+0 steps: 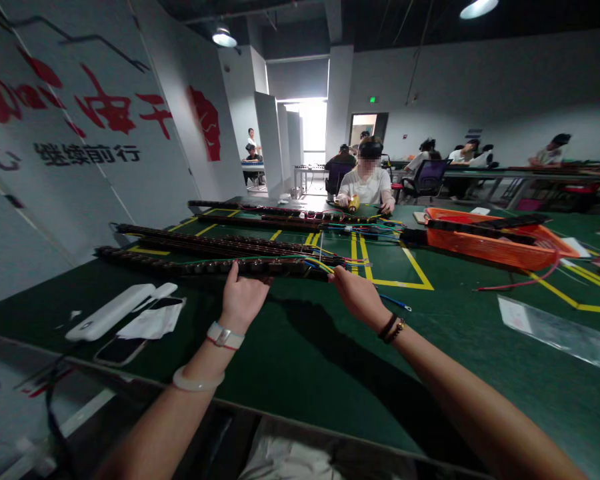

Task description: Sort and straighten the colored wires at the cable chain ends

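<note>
Strip running ten to twelve o'clock looks stiff, its wires limp; my left hand cups it thumb-up, my right hand pinches its wired end: sensible holds.

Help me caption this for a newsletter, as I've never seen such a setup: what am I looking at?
There's no machine, just a person's two bare hands, seen by a camera worn on their head. The left hand holds a long dark strip. The right hand is at its end, by colored wires; its exact hold is hidden. More strips lie beyond on the green table, with a phone at left and an orange basket at right.
</note>
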### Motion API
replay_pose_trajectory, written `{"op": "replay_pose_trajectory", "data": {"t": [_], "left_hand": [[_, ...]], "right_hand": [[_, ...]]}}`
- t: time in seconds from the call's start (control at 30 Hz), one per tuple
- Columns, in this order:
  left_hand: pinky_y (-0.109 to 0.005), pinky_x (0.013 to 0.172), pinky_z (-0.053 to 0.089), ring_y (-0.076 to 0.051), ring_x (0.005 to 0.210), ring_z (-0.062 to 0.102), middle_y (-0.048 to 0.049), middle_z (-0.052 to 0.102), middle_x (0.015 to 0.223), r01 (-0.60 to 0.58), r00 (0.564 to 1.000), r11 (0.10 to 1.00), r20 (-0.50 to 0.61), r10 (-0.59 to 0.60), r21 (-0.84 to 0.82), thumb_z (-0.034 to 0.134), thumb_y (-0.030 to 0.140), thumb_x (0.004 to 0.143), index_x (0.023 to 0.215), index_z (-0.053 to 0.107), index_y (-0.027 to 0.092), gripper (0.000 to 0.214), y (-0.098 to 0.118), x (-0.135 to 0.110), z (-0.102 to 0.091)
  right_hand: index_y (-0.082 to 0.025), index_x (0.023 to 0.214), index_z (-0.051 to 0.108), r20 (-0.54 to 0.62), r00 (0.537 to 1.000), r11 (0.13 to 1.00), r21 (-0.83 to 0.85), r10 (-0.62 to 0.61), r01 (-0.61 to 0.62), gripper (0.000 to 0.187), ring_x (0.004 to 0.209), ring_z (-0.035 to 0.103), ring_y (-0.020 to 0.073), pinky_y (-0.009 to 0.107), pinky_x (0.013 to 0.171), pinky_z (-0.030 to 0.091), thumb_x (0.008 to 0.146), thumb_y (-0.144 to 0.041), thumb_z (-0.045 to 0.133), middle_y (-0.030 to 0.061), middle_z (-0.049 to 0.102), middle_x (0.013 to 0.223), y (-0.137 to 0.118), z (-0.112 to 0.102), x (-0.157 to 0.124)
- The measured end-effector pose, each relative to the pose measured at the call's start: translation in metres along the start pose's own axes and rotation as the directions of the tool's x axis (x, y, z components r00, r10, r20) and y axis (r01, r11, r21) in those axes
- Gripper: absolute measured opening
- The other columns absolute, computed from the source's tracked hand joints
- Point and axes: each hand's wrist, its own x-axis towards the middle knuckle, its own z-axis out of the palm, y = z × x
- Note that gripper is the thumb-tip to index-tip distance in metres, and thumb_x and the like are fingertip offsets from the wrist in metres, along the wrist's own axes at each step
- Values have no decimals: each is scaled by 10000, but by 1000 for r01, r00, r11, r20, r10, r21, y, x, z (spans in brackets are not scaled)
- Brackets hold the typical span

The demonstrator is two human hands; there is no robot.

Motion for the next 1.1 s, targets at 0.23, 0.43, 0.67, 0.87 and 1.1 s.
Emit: {"op": "replay_pose_trajectory", "data": {"t": [0.23, 0.43, 0.67, 0.87, 1.1], "left_hand": [[-440, 872, 507, -277, 1165, 544, -195, 433, 1373, 304, 867, 953, -412, -282, -12, 473, 325, 865, 1384, 288, 201, 566, -10, -49, -10], [-421, 991, 416, -296, 1166, 542, -244, 498, 1310, 641, 768, 748, -144, -624, 172, 436, 243, 876, 1352, 335, 63, 519, -27, -102, 4], [-399, 1000, 359, -244, 1031, 616, -211, 625, 1157, 699, 517, 451, 43, -855, 555, 409, 329, 895, 1096, 582, 67, 372, -53, -108, 22], [-372, 934, 391, -219, 1000, 625, -165, 653, 1123, 579, 395, 302, 63, -916, 757, 415, 340, 884, 1028, 606, 134, 316, -80, -97, 44], [-368, 883, 421, -204, 913, 650, -142, 680, 1048, 558, 277, 239, 94, -956, 794, 426, 376, 875, 975, 617, 146, 315, -121, -74, 41]], "right_hand": [[-209, 1025, 528, 161, 981, 991, -66, -106, 117, 271, 809, 631, 172, 236, 585, 317, 973, -362, 310, 63, 675, 959, 21, -4, -16], [-213, 923, 597, 354, 925, 988, -8, -142, 155, 272, 675, 599, 148, 233, 537, 276, 944, -376, 380, 38, 667, 815, 30, 6, -20], [-157, 817, 646, 438, 865, 953, 273, -245, 132, 282, 578, 471, 94, 214, 520, 275, 882, -384, 492, 10, 607, 698, 50, 33, -16], [-124, 865, 654, 360, 878, 844, 529, -315, 86, 407, 596, 456, 99, 216, 528, 295, 816, -514, 548, 8, 599, 719, 59, 48, -13], [-118, 742, 640, 329, 885, 814, 574, -329, 89, 404, 550, 370, 82, 212, 502, 252, 758, -521, 607, -37, 503, 595, 59, 62, -11]]}}
